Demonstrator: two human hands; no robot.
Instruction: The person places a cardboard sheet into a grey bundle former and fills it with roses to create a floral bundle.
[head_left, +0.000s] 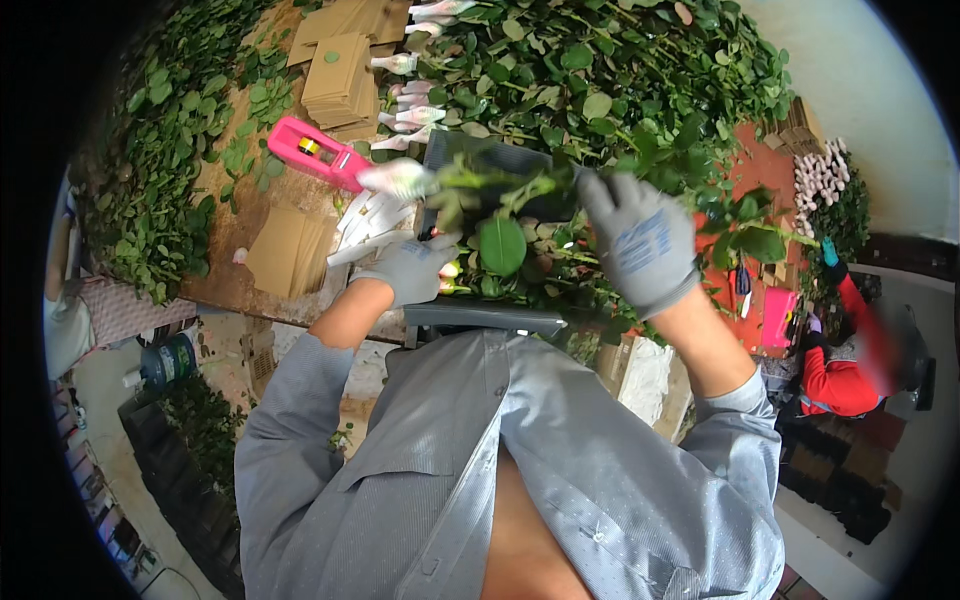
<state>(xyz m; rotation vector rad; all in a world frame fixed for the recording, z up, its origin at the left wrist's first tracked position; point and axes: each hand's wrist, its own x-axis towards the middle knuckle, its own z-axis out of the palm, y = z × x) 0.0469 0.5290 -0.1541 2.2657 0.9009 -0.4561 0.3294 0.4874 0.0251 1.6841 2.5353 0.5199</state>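
My right hand (637, 240), in a grey glove, grips the leafy stem of a rose (517, 184). Its bud, at the left end, is wrapped in a white net sleeve (397, 178); the stem runs on past the hand to the right. Motion blurs part of the rose. Below the bud, my gloved left hand (412, 271) rests at the left end of a black trough (487, 316), close to some rose buds (448, 276). Its fingertips are partly hidden, so I cannot tell whether they grip anything. More leafy stems lie inside the trough.
A pink tape dispenser (319, 154), white paper strips (367, 225) and cardboard pieces (289, 251) lie on the wooden table (217, 262). Behind the trough are heaped roses (600, 82) with sleeved buds. A person in red (844, 375) works at the right by a red tabletop (750, 165).
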